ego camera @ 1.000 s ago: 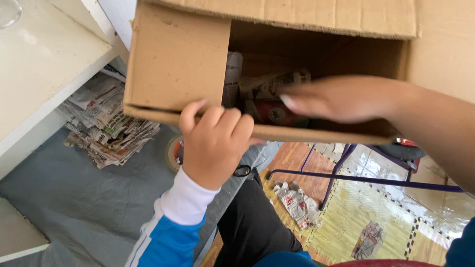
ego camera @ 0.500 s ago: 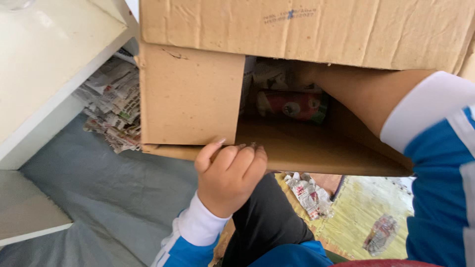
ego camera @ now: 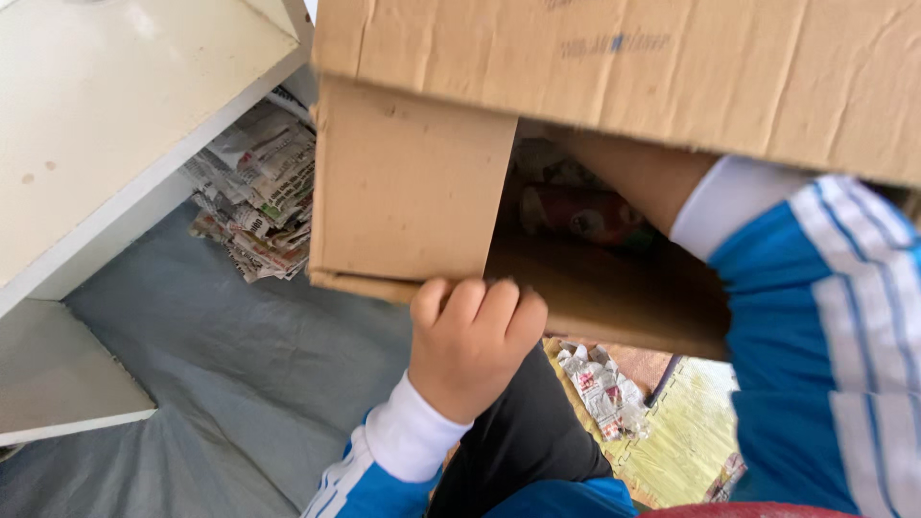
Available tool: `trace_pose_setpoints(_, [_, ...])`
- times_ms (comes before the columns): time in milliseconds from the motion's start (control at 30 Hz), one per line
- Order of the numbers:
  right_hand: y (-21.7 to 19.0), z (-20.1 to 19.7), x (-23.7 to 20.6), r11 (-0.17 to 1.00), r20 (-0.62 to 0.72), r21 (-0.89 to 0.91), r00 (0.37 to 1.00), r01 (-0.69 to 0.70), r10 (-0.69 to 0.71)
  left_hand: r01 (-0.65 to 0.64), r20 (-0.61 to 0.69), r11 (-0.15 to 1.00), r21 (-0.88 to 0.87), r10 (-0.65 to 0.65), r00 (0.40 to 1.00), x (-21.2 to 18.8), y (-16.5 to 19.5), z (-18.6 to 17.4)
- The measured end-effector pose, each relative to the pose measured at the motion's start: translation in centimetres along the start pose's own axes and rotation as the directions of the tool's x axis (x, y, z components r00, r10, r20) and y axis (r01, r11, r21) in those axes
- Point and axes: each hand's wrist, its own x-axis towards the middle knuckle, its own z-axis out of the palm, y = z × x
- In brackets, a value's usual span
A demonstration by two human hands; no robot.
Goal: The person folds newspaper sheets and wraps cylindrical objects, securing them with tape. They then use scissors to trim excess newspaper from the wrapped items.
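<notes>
**Box steadied from below, one arm inside**

The left hand (ego camera: 472, 341) curls, fingers together, under the cardboard box (ego camera: 413, 182)'s lower edge, held above the grey floor. The right hand is hidden inside; its grip cannot be told. The box looks light, its flaps bendable; firm edges seem safest.

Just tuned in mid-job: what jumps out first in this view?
A big cardboard box fills the top of the view, open toward the camera. The left hand grips its lower front edge, while the right arm in a blue and white sleeve reaches inside, its hand hidden near a red can. At left, a stack of newspapers lies under a white shelf.
</notes>
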Motion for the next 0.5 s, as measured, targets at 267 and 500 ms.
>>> trace_pose_setpoints(267, [-1.3,-7.6,-7.8,0.826,0.050,-0.486,0.953,0.285,-0.299,-0.112,-0.157,0.993,-0.048,0.103,0.982,3.7,-3.2,3.3])
trace_pose_setpoints(500, [2.8,-14.3,-15.0,0.892,-0.003,-0.448,0.998,-0.058,0.063,-0.078,-0.136,0.994,-0.083,0.066,0.989,6.2,-3.9,4.6])
